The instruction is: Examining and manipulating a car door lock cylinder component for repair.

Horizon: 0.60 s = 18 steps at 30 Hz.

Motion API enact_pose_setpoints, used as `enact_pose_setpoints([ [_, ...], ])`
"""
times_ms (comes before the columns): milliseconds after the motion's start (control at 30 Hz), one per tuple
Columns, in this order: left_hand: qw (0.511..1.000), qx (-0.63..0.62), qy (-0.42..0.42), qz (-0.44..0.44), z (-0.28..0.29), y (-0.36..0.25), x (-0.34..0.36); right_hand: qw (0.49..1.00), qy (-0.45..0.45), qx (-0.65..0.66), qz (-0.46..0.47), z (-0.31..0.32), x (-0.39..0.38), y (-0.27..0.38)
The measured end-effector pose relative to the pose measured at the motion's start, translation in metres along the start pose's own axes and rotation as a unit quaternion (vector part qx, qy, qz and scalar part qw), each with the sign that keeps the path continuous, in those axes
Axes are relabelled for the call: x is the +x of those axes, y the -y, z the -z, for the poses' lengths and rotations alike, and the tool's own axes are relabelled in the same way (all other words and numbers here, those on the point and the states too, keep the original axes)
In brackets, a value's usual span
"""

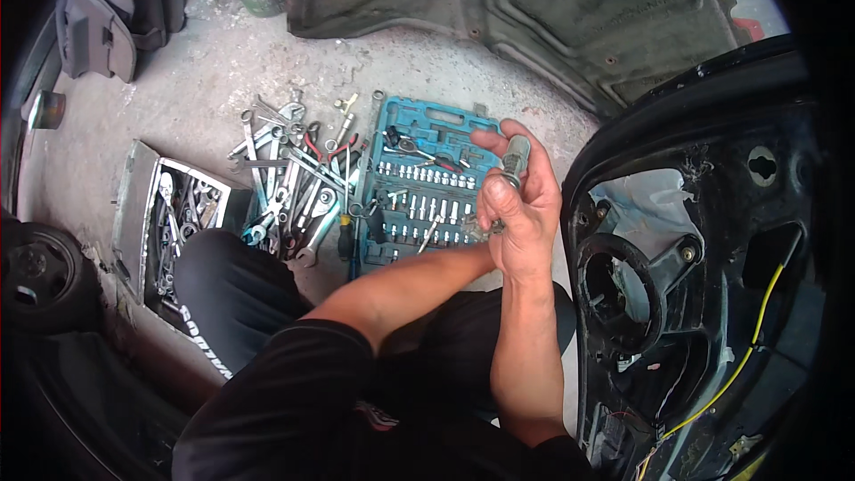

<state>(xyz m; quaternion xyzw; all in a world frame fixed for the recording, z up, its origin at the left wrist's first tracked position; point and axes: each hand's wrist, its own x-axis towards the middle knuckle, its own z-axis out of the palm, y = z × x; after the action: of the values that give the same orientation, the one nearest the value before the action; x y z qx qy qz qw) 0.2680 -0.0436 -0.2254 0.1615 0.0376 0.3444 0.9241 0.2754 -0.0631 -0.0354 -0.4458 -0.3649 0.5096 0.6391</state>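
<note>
My right hand is raised in front of the blue socket case, its fingers and thumb closed around a grey metal piece with a rounded top. The piece stands roughly upright; its lower part is hidden in the grip, so its exact kind does not show. My left forearm crosses toward the right hand, and the left hand is mostly hidden behind the right wrist. Beyond both hands, the open blue socket case holds rows of sockets and a ratchet with a red and black handle.
Loose wrenches and pliers are heaped left of the case. A metal toolbox of tools stands beside my knee. At right is a black car door with a yellow cable; a dark moulded panel lies at the back.
</note>
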Motion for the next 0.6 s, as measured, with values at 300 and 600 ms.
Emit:
enact_pose_setpoints([
  [300, 0.616, 0.775, -0.131, -0.048, -0.098, -0.26, -0.092, 0.997, -0.017, -0.037, -0.064, -0.019, 0.012, 0.005],
  [600, 0.553, 0.823, -0.128, -0.03, -0.159, -0.263, -0.159, 0.988, 0.009, -0.12, -0.099, -0.044, 0.018, -0.017],
])
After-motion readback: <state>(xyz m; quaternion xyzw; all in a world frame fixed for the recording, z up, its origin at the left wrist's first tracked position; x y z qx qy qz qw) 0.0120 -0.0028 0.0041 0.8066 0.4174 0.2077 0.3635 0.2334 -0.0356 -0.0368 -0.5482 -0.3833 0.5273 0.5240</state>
